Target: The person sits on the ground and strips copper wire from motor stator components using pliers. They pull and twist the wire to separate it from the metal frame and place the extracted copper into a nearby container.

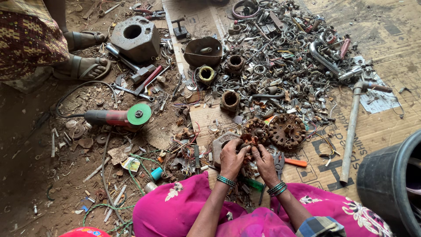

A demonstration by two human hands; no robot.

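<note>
Rusty coiled motor part (251, 141) gripped between both hands (247, 160).

The single head view looks steeply down from the seated person's own height, close over the lap, facing forward across the cardboard sheet (206, 118) toward the far scrap pile (285, 57).

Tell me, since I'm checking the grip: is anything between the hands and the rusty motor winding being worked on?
Nothing visible. The left hand and right hand both rest directly on the rusty winding piece; loose scrap only surrounds them.
</note>
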